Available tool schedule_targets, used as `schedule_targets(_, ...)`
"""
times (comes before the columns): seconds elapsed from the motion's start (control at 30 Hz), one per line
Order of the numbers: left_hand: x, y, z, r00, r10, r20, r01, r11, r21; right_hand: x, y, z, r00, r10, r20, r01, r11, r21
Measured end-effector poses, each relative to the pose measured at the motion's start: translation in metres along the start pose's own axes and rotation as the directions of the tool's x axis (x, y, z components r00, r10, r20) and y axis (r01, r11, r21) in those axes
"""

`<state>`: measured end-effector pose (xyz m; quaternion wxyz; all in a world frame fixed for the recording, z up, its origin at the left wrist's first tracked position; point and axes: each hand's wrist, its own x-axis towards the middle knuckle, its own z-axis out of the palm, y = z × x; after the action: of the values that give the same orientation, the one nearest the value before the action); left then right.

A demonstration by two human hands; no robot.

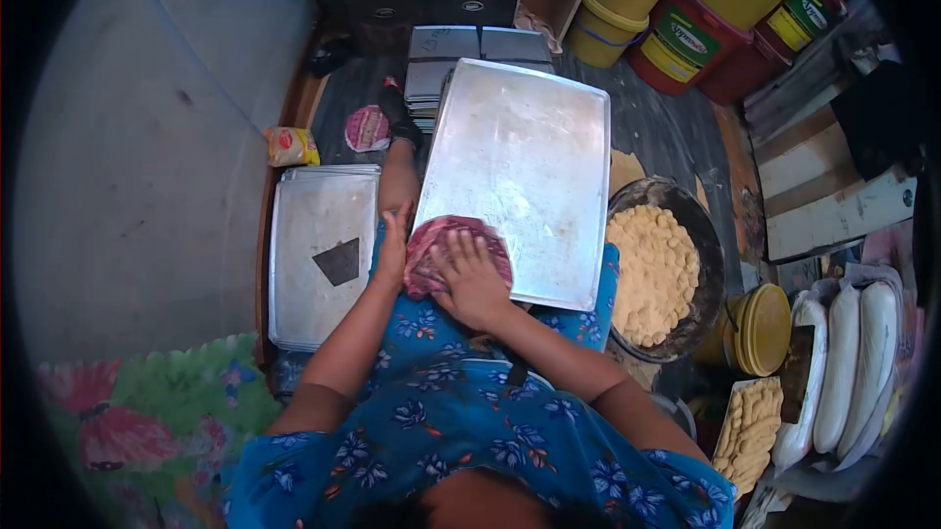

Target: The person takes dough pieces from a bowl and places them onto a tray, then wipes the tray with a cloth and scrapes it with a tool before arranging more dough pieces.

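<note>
A large metal baking tray (529,166) lies slanted across my lap. On its near left corner is a round, dark-red patterned cloth (421,269). My right hand (472,279) rests flat on this cloth with its fingers spread. Beside the cloth's left edge, my left hand (392,250) is open, fingers stretched forward along the side of the tray. To the left sits a stack of baking trays (294,235) with a dark flat scraper-like piece (338,262) on top. Another round cloth (368,128) lies on the floor farther ahead.
At right stands a wide dark basin (708,303) of rounded dough pieces (655,274). Yellow and red buckets (691,34) fill the back right; more trays (441,44) are stacked ahead. A yellow packet (292,147) sits by the left wall. Long white wrapped packages (838,372) lie at right.
</note>
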<state>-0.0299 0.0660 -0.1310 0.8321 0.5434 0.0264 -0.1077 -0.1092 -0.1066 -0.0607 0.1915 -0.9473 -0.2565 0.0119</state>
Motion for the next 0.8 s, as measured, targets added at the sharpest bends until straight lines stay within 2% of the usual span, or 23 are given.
schedule_targets(0.03,0.005,-0.007,-0.010,1.000,-0.019,-0.011,0.018,0.996,-0.084,0.009,-0.001,0.004,0.997,-0.077,0.015,0.076,0.996,0.055)
schedule_targets(0.07,0.012,-0.021,-0.025,0.999,-0.036,-0.020,0.032,0.985,-0.168,0.018,0.003,0.017,0.982,-0.174,-0.076,0.175,0.985,0.004)
schedule_targets(0.1,0.017,-0.028,-0.036,0.998,-0.052,-0.026,0.044,0.967,-0.252,0.027,0.004,0.005,0.999,-0.021,0.028,0.007,0.907,0.420)
schedule_targets(0.13,-0.009,0.001,-0.006,0.998,-0.020,-0.067,-0.004,0.940,-0.342,0.036,0.007,-0.018,0.979,0.074,0.189,-0.191,0.649,0.737)
schedule_targets(0.17,-0.014,0.014,0.000,0.998,-0.036,-0.046,0.023,0.966,-0.256,0.045,0.015,-0.034,0.924,0.090,0.373,-0.383,0.265,0.885)
schedule_targets(0.2,-0.015,0.022,0.004,0.998,-0.054,-0.029,0.049,0.984,-0.170,0.049,0.029,-0.041,0.954,0.200,0.225,-0.275,0.273,0.922)
schedule_targets(0.23,-0.016,0.024,0.004,0.997,-0.077,-0.015,0.076,0.994,-0.084,0.052,0.041,-0.054,0.933,0.314,0.174,-0.240,0.186,0.953)
schedule_targets(0.27,-0.014,0.008,-0.010,0.991,-0.121,-0.059,0.113,0.987,-0.116,0.055,0.063,-0.060,0.916,0.389,0.098,-0.183,0.187,0.965)
schedule_targets(0.33,-0.026,0.010,-0.011,0.998,0.047,-0.041,-0.037,0.974,0.225,0.060,0.102,-0.076,0.866,0.493,-0.087,-0.047,0.253,0.966)
schedule_targets(0.37,-0.031,0.012,-0.010,0.992,0.123,-0.009,-0.110,0.916,0.387,0.061,0.126,-0.073,0.812,0.531,-0.242,0.017,0.393,0.919)
schedule_targets(0.4,-0.036,0.013,-0.010,0.989,0.148,0.015,-0.135,0.852,0.505,0.056,0.135,-0.082,0.789,0.534,-0.304,-0.160,0.657,0.737)
schedule_targets(0.43,-0.038,0.013,-0.007,0.985,0.169,0.043,-0.159,0.775,0.612,0.053,0.138,-0.091,0.777,0.512,-0.367,-0.328,0.826,0.457)
schedule_targets(0.5,-0.040,0.013,0.001,0.974,0.201,0.108,-0.207,0.580,0.788,0.057,0.117,-0.087,0.832,0.495,-0.248,-0.512,0.859,-0.003)
schedule_targets(0.53,-0.042,0.014,0.006,0.984,0.143,0.103,-0.166,0.560,0.811,0.059,0.110,-0.082,0.844,0.506,-0.181,-0.537,0.807,-0.246)
schedule_targets(0.63,-0.040,0.011,0.005,0.988,0.121,0.094,-0.145,0.547,0.824,0.076,0.120,-0.070,0.864,0.485,-0.136,-0.503,0.815,-0.287)
schedule_targets(0.7,-0.043,0.015,0.007,0.993,0.082,0.090,-0.120,0.530,0.839,0.095,0.149,-0.065,0.860,0.475,-0.189,-0.511,0.801,-0.312)
schedule_targets(0.8,-0.042,0.023,0.011,0.995,0.046,0.090,-0.100,0.520,0.848,0.143,0.202,-0.077,0.786,0.558,-0.267,-0.617,0.736,-0.277)
